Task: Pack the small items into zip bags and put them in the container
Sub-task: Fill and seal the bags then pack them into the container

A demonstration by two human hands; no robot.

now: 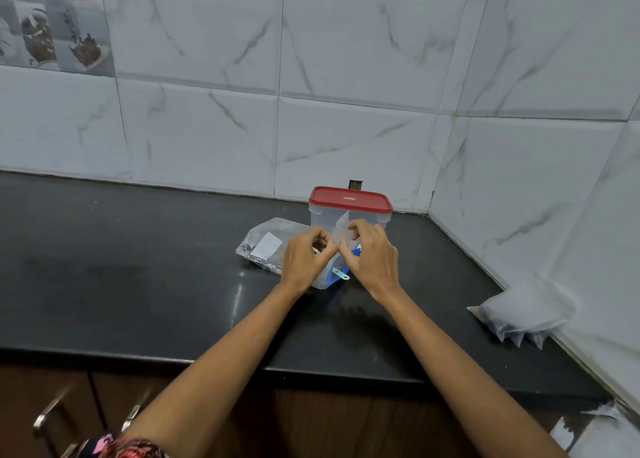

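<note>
A clear zip bag stands on the black counter, with blue and metal small items showing through its lower part. My left hand and my right hand both pinch the bag's top edge, fingertips almost meeting in the middle. Directly behind them stands a clear plastic container with its red lid on. Another clear bag with a white label lies flat to the left of my left hand. My hands hide the bag's zip.
The black counter meets tiled walls at the back and on the right. A whitish filled plastic bag lies against the right wall. Cabinet doors with metal handles sit below the counter's front edge.
</note>
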